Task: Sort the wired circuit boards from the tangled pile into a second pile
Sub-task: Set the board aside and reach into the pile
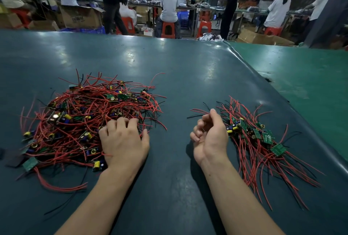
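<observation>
On the dark green table mat (178,76), the tangled pile (90,119) of wired circuit boards lies left of the person's left hand (123,138), whose spread fingers press into its near edge, while the second pile (258,140) sits just right of the right hand (209,133), which hangs loosely curled and appears to hold nothing. Each board looks light and rigid, its red and black leads limp and prone to snagging; take hold at the board edge, not the wires.
</observation>
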A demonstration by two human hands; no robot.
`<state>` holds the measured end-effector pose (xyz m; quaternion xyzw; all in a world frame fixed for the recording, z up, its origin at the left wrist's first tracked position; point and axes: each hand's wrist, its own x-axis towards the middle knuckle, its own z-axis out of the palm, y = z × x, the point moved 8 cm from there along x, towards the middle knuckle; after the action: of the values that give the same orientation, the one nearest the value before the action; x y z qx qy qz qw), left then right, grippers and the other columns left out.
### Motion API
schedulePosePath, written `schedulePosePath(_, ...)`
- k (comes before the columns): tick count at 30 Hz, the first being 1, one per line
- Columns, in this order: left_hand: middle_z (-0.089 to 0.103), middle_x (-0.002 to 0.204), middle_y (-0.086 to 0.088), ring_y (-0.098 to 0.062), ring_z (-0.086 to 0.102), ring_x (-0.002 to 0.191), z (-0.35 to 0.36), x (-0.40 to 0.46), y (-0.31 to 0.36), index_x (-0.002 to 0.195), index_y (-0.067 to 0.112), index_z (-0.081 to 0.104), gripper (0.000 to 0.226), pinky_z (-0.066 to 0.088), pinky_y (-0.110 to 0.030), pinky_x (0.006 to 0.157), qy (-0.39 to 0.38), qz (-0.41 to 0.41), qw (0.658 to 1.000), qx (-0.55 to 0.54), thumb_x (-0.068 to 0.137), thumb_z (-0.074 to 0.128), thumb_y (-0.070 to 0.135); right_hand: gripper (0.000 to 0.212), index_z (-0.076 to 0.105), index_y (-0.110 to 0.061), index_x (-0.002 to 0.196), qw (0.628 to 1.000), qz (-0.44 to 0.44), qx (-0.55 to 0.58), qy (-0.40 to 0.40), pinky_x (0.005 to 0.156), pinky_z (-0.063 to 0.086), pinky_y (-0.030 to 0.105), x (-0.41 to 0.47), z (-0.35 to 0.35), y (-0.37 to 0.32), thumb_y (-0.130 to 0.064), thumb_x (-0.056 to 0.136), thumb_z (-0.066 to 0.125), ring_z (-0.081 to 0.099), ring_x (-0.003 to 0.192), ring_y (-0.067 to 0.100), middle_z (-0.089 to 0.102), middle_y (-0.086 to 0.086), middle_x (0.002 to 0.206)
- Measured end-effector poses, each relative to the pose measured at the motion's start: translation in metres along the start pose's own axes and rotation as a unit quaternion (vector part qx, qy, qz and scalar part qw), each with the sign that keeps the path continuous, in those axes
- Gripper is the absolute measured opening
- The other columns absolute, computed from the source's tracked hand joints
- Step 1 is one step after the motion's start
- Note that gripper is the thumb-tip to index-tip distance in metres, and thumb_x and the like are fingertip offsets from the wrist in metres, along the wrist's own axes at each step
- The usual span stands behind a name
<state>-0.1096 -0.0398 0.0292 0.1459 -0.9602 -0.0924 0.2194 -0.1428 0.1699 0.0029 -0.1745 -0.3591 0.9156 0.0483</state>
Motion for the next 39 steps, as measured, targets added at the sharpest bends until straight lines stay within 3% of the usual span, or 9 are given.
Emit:
schedulePosePath(9, 0.065, 0.119, 0.001, -0.028, 0.049, 0.114, 0.007, 0.002, 0.001, 0.124, 0.028, 0.063, 0.042, 0.033, -0.04, 0.09, -0.027, 0.02, 0.999, -0.012, 0.09, 0.057, 0.051, 0.03, 0.051, -0.015, 0.067, 0.999, 0.034, -0.035, -0.02, 0.035, 0.021, 0.017, -0.002, 0.004, 0.007, -0.025, 0.096, 0.052, 0.03, 0.035, 0.009, 0.045, -0.003, 0.05)
schedulePosePath(15, 0.071, 0.099, -0.003, -0.03, 0.058, 0.096, -0.008, -0.001, 0.01, 0.112, 0.016, 0.069, 0.024, 0.047, -0.043, 0.083, 0.024, 0.051, 0.98, -0.191, 0.088, 0.067, 0.015, 0.031, 0.053, -0.015, 0.066, 0.997, 0.025, -0.071, -0.034, 0.036, 0.021, 0.017, -0.004, 0.007, 0.008, -0.025, 0.095, 0.054, 0.031, 0.036, 0.009, 0.046, -0.003, 0.051)
schedulePosePath(20, 0.069, 0.09, 0.0, -0.024, 0.06, 0.08, -0.035, -0.009, 0.02, 0.103, 0.01, 0.071, 0.02, 0.046, -0.034, 0.077, 0.145, 0.13, 0.936, -0.294, 0.085, 0.072, 0.004, 0.029, 0.056, -0.013, 0.071, 0.978, 0.011, -0.203, -0.05, 0.037, 0.023, 0.016, -0.004, 0.01, 0.012, -0.024, 0.097, 0.053, 0.034, 0.036, 0.009, 0.049, -0.003, 0.047)
schedulePosePath(23, 0.065, 0.09, 0.008, -0.016, 0.058, 0.078, -0.042, -0.018, 0.033, 0.104, 0.01, 0.071, 0.02, 0.049, -0.03, 0.075, 0.146, 0.201, 0.897, -0.365, 0.084, 0.07, 0.007, 0.027, 0.061, -0.012, 0.079, 0.947, -0.01, -0.305, -0.099, 0.037, 0.028, 0.015, -0.007, 0.02, 0.019, -0.029, 0.099, 0.054, 0.039, 0.036, 0.009, 0.055, -0.004, 0.05)
schedulePosePath(26, 0.064, 0.095, 0.013, -0.01, 0.057, 0.081, -0.044, -0.028, 0.048, 0.102, 0.011, 0.07, 0.017, 0.046, -0.022, 0.075, 0.124, 0.277, 0.864, -0.401, 0.085, 0.066, 0.011, 0.028, 0.066, -0.014, 0.086, 0.93, -0.002, -0.324, -0.174, 0.038, 0.032, 0.017, -0.015, 0.031, 0.026, -0.037, 0.098, 0.055, 0.048, 0.039, 0.011, 0.063, 0.001, 0.064)
schedulePosePath(28, 0.065, 0.1, 0.014, -0.009, 0.059, 0.083, -0.041, -0.028, 0.048, 0.102, 0.011, 0.071, 0.02, 0.047, -0.02, 0.076, 0.118, 0.272, 0.864, -0.407, 0.083, 0.067, 0.009, 0.03, 0.069, -0.018, 0.082, 0.923, 0.001, -0.316, -0.22, 0.038, 0.035, 0.018, -0.021, 0.038, 0.029, -0.04, 0.097, 0.055, 0.051, 0.042, 0.013, 0.065, 0.006, 0.072)
schedulePosePath(31, 0.069, 0.099, 0.012, -0.005, 0.062, 0.085, -0.035, -0.024, 0.041, 0.101, 0.013, 0.071, 0.024, 0.049, -0.021, 0.076, 0.1, 0.229, 0.868, -0.429, 0.079, 0.072, 0.004, 0.033, 0.071, -0.023, 0.074, 0.913, -0.02, -0.314, -0.258, 0.038, 0.037, 0.018, -0.027, 0.044, 0.03, -0.043, 0.096, 0.056, 0.052, 0.044, 0.011, 0.066, 0.002, 0.066)
schedulePosePath(35, 0.07, 0.096, 0.009, -0.004, 0.063, 0.083, -0.036, -0.023, 0.038, 0.101, 0.014, 0.069, 0.023, 0.046, -0.017, 0.074, 0.104, 0.207, 0.864, -0.447, 0.082, 0.073, 0.002, 0.034, 0.07, -0.015, 0.085, 0.914, -0.021, -0.278, -0.293, 0.036, 0.041, 0.019, -0.032, 0.049, 0.026, -0.046, 0.086, 0.059, 0.054, 0.044, 0.01, 0.065, 0.002, 0.065)
schedulePosePath(39, 0.068, 0.088, 0.004, -0.007, 0.061, 0.076, -0.034, -0.021, 0.032, 0.1, 0.013, 0.068, 0.021, 0.051, -0.024, 0.07, 0.11, 0.177, 0.877, -0.432, 0.081, 0.065, 0.005, 0.011, 0.069, -0.01, 0.091, 0.9, -0.066, -0.306, -0.302, 0.039, 0.043, 0.021, -0.036, 0.051, 0.022, -0.02, 0.091, 0.065, 0.057, 0.046, 0.012, 0.071, 0.003, 0.075)
